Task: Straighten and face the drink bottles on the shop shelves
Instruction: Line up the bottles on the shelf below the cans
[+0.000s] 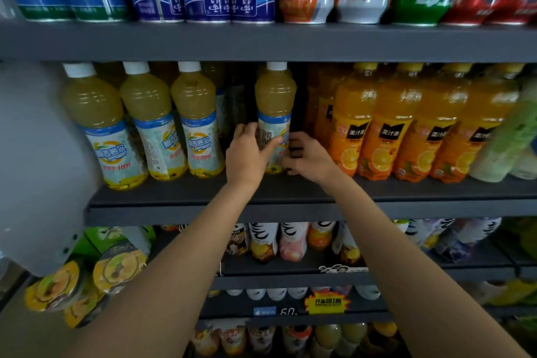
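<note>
A yellow juice bottle [275, 102] with a white cap and pale blue label stands on the middle shelf [290, 209]. Its label shows small print and a code toward me. My left hand [247, 154] grips the bottle's label from the left, thumb across its front. My right hand [308, 158] holds its lower right side with curled fingers. Three matching yellow bottles [145, 122] stand to the left, logos mostly forward. A dark gap lies between them and the held bottle.
Orange juice bottles [389, 125] stand close on the right, then pale green bottles [511, 142]. The shelf above [261, 41] carries blue, orange, green and red cans. Lower shelves hold small bottles [293, 241] and a yellow price tag [327, 302]. Packaged cups [87, 282] hang lower left.
</note>
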